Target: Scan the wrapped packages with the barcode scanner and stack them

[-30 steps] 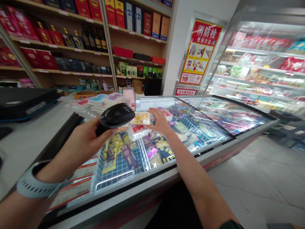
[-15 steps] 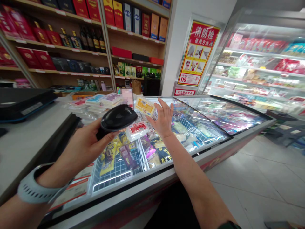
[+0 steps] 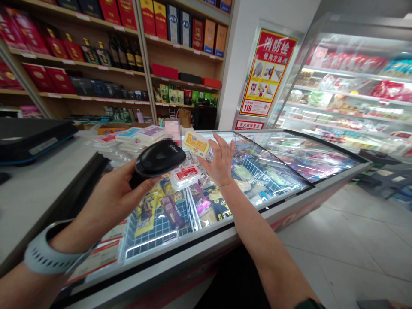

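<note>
My left hand (image 3: 112, 195), with a pale watch band on its wrist, is wrapped round a black barcode scanner (image 3: 161, 159). The scanner's head points up and right, toward a clear plastic box with a yellow label (image 3: 196, 144). A barcode shows on that label. My right hand (image 3: 220, 161) pinches the yellow-labelled box by its right end, thumb below and fingers above. Just beneath it, a similar box with a red label (image 3: 186, 176) lies on the freezer's glass top. More labelled boxes (image 3: 128, 135) are stacked behind the scanner.
A glass-topped chest freezer (image 3: 283, 198) holds wire baskets (image 3: 157, 229) of packaged goods. To the left runs a grey counter (image 3: 41, 184) bearing a black flat device (image 3: 32, 137). Shelves of boxes and bottles (image 3: 106, 56) stand behind. A lit display fridge (image 3: 350, 94) is at right.
</note>
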Demonstrator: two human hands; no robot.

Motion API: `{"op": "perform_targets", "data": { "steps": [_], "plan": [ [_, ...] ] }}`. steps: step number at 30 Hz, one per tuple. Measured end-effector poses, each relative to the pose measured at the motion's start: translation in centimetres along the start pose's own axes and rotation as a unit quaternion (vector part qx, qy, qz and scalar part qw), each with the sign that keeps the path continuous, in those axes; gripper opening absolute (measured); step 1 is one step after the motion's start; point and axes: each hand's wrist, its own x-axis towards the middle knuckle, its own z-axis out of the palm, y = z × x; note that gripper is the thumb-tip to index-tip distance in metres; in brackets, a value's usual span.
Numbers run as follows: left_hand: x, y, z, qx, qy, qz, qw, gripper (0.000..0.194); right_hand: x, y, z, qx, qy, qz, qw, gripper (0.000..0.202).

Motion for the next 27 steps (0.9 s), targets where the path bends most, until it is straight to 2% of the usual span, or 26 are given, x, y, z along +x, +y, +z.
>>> {"op": "perform_targets", "data": {
  "steps": [5,12,23,27],
  "plan": [
    [0.01,0.25,-0.07,-0.002,-0.003,0.004,1.000,0.052,0.06,-0.16,-0.25,0.030,-0.041,0.027,0.998,0.055],
    [0.03,0.01,0.07,-0.007,-0.010,0.010,1.000,0.048,0.02,-0.15,-0.15,0.008,-0.007,0.003,1.000,0.052],
    [-0.02,0.44,-0.10,0.017,-0.014,0.015,1.000,0.045,0.07,-0.20,-0.22,0.024,-0.015,0.009,1.000,0.053],
    [0.04,0.48,-0.01,0.008,-0.020,0.014,1.000,0.047,0.10,0.11,0.11,0.010,0.001,0.032,0.999,0.056]
  ]
}}
